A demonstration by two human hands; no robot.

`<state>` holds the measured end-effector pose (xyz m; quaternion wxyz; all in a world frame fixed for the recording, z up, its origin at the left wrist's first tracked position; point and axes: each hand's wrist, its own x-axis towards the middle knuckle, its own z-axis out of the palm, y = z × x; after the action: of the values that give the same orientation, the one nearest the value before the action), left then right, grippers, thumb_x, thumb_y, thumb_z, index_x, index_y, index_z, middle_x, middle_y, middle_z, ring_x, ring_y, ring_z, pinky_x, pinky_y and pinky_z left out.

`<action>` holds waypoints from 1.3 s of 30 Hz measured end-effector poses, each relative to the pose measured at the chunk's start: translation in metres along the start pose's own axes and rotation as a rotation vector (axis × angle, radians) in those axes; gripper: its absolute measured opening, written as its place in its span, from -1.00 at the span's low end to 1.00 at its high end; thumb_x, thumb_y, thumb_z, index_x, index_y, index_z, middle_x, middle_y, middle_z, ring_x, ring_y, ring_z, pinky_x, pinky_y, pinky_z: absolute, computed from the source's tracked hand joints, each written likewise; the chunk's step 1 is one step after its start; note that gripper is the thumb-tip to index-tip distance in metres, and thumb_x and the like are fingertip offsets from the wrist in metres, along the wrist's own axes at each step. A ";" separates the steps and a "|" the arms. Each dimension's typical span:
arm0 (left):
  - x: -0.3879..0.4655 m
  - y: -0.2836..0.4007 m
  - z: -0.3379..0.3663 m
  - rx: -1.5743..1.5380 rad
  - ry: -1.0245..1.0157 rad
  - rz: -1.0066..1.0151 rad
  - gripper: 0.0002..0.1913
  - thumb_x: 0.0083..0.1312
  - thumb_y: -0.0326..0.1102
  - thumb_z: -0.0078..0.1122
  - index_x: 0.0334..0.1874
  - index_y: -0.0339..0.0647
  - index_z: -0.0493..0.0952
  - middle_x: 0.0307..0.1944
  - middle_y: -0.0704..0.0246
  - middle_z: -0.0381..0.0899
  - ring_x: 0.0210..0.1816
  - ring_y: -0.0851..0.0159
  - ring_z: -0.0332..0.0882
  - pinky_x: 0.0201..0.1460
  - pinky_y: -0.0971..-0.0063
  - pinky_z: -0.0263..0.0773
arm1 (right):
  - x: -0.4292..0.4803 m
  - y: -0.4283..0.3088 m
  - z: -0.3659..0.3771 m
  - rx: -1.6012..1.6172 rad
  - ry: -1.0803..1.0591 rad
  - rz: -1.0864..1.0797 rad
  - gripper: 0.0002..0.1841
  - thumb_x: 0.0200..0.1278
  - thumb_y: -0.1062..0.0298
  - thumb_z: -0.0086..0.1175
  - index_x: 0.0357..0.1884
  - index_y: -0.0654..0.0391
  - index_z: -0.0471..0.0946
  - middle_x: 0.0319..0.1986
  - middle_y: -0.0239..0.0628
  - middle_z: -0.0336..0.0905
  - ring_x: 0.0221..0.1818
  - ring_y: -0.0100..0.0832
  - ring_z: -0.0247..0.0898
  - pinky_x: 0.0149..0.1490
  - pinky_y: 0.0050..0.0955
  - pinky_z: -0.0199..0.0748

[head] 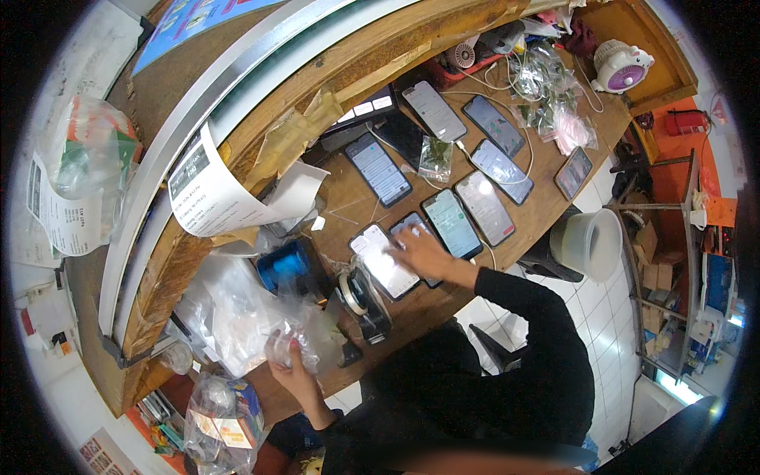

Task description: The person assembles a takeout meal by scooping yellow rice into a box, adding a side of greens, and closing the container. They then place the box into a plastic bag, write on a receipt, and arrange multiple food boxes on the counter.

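My left hand (291, 371) grips a crumpled clear plastic bag (300, 344) at the lower left of the wooden table (332, 219). Fingers apart, my right hand (426, 255) lies over a smartphone (409, 223) and partly hides it; whether the fingertips touch the glass I cannot tell. Left of that hand is a phone with a bright white screen (383, 264). To its right lie a phone with a greenish screen (452, 222) and a pale-screened one (484, 208). Between my hands stands a black tape dispenser (363, 306) with a tape roll.
More phones (379, 170) and white charging cables (504, 178) spread across the table. A small zip bag (436, 158) rests among them. Clear plastic sheets (222, 314) and a blue container (285, 265) lie left. A printed paper slip (219, 190) curls from the raised ledge. A plastic bucket (588, 244) stands right.
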<state>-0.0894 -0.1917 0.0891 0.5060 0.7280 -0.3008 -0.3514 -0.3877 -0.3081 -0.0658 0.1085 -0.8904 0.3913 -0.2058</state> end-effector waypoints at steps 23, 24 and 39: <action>-0.002 -0.011 -0.003 0.022 -0.016 -0.045 -0.57 0.37 -0.44 0.24 0.25 -0.40 0.40 0.08 0.19 0.56 0.04 0.31 0.55 0.14 0.49 0.43 | 0.117 0.139 -0.036 -0.122 0.611 0.419 -0.82 0.19 0.28 0.21 -0.20 0.09 0.66 -0.03 -0.04 0.51 0.09 0.05 0.36 0.20 -0.11 0.30; -0.003 -0.007 -0.001 0.033 -0.020 -0.035 -0.57 0.37 -0.45 0.24 0.25 -0.40 0.40 0.08 0.19 0.56 0.03 0.30 0.55 0.14 0.49 0.44 | 0.140 0.127 -0.037 -0.030 0.551 0.433 -0.81 0.12 0.27 0.23 -0.23 0.08 0.65 -0.06 -0.06 0.54 0.06 0.01 0.39 0.14 -0.08 0.33; -0.019 -0.001 -0.018 0.120 0.104 -0.050 -0.52 0.35 -0.44 0.25 0.29 -0.39 0.38 0.19 0.15 0.48 0.14 0.22 0.50 0.25 0.39 0.40 | 0.302 0.076 -0.007 -0.644 0.390 0.269 -0.39 0.32 -0.26 -0.01 0.43 -0.52 0.28 0.47 -0.37 0.09 0.53 -0.09 -0.12 0.56 0.06 -0.27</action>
<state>-0.0858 -0.1671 0.0961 0.4676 0.7815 -0.2762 -0.3070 -0.2563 -0.5829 -0.0014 -0.2268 -0.7637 0.5622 -0.2218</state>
